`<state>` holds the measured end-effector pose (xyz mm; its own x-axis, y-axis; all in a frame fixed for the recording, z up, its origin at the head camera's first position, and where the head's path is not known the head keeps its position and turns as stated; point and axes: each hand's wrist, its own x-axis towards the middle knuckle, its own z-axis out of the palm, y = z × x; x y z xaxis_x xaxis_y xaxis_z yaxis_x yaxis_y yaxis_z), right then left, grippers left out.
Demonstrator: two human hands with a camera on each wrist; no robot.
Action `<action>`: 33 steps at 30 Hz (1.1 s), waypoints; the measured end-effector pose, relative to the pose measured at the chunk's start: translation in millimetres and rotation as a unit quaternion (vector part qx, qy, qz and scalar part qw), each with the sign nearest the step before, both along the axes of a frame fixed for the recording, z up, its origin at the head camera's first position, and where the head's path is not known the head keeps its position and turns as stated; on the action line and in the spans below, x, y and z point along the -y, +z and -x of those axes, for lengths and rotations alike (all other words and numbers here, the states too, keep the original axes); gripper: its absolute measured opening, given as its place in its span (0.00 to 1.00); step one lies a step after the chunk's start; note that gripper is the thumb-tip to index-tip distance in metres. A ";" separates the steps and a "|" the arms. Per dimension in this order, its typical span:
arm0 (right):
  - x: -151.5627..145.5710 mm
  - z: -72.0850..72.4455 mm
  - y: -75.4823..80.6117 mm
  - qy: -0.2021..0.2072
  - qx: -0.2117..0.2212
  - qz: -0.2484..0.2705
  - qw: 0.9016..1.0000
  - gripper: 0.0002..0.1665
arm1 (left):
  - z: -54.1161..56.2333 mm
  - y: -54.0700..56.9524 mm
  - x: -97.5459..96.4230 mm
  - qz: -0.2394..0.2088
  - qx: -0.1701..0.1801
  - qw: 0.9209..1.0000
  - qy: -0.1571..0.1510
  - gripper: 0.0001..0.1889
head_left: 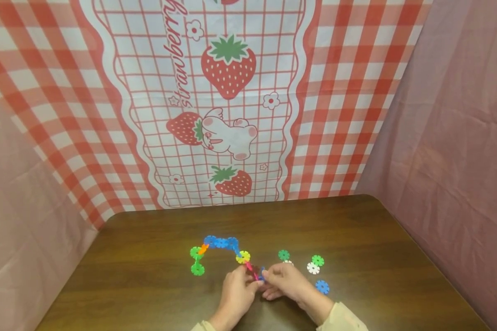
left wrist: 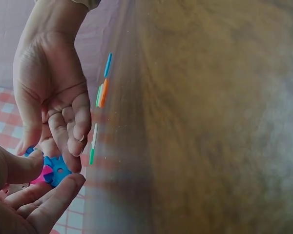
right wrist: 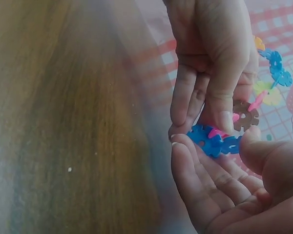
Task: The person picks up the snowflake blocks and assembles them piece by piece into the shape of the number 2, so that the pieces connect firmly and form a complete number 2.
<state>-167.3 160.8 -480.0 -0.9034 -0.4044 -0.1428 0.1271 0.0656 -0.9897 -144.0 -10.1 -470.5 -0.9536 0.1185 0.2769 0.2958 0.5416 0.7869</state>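
A chain of notched plastic snowflake discs reaches from the hands to the far left, with green discs (head_left: 197, 269), blue discs (head_left: 221, 242) and a yellow disc (head_left: 243, 257) in it. At its near end come a brown disc (right wrist: 245, 116), a pink disc (right wrist: 217, 132) and a couple of blue discs (right wrist: 201, 137). My left hand (head_left: 237, 289) pinches the pink disc, its thumb pressing down from above. Beside it, my right hand (head_left: 287, 281) pinches a blue disc (right wrist: 230, 145) between thumb and fingers, the other fingers spread beneath. The fingers partly hide the joint.
Loose discs lie right of the right hand: dark green (head_left: 283, 254), light green (head_left: 318, 260), white (head_left: 313, 268) and blue (head_left: 322, 287). An orange disc (left wrist: 104, 93) shows in the left wrist view. Behind the brown table (head_left: 149, 230) hangs a strawberry-print cloth (head_left: 228, 138).
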 end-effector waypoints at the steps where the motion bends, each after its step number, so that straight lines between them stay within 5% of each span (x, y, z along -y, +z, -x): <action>1: -0.2 0.1 0.4 0.001 0.000 -0.001 1.000 0.17 | 0.0 0.3 -0.1 0.001 -0.003 1.000 0.000 0.13; 11: -3.7 1.6 2.6 -0.010 0.036 -0.007 0.999 0.33 | -1.4 6.3 -2.8 0.006 -0.032 0.999 -0.004 0.13; 22: -6.8 0.9 -3.9 0.022 0.063 0.057 0.996 0.28 | -3.3 1.1 -9.4 0.005 -0.039 0.999 0.007 0.12; 33: 1.3 0.7 1.2 -0.005 0.055 0.054 0.997 0.28 | -1.8 1.9 -8.3 0.007 -0.040 0.999 0.018 0.11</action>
<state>-168.0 159.5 -478.8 -0.8884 -0.4148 -0.1966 0.2349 -0.0430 -0.9711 -142.2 -1.8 -468.7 -0.9319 0.0884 0.3517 0.3378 0.5640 0.7535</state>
